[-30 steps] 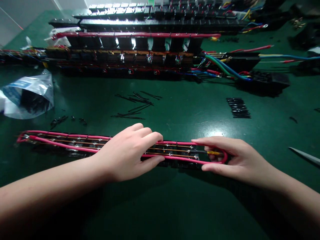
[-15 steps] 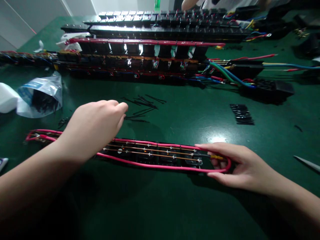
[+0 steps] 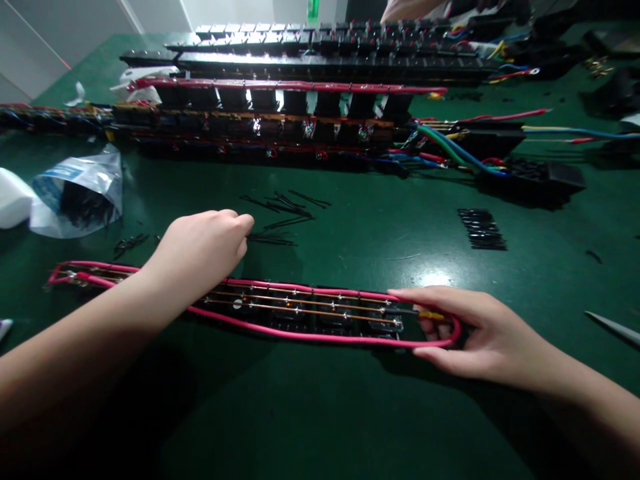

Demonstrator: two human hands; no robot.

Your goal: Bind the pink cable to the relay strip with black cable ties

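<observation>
A long black strip (image 3: 357, 320) with copper-coloured wires and solder joints lies across the green table. A red cable (image 3: 300, 337) runs along both its long sides and loops at the right end. My right hand (image 3: 473, 330) grips that end, thumb and fingers on either side of the loop, beside a yellow-tipped black lead. My left hand (image 3: 210, 243) reaches over the strip, its fingers closed in a pinch at the near end of some loose black cable ties (image 3: 280, 207). Its fingertips are turned away, so what they hold is hidden.
Several black wired assemblies (image 3: 280, 127) line the back of the table. At left lies an open plastic bag (image 3: 80, 193) with black contents. A neat row of black ties (image 3: 483, 230) and a pointed metal tool (image 3: 613, 327) lie at right. Another person's arm (image 3: 413, 8) shows behind.
My left hand has moved slightly down, its fingertips now closer to the lower cable ties. My right hand keeps its grip. The other person's arm has shifted right.
</observation>
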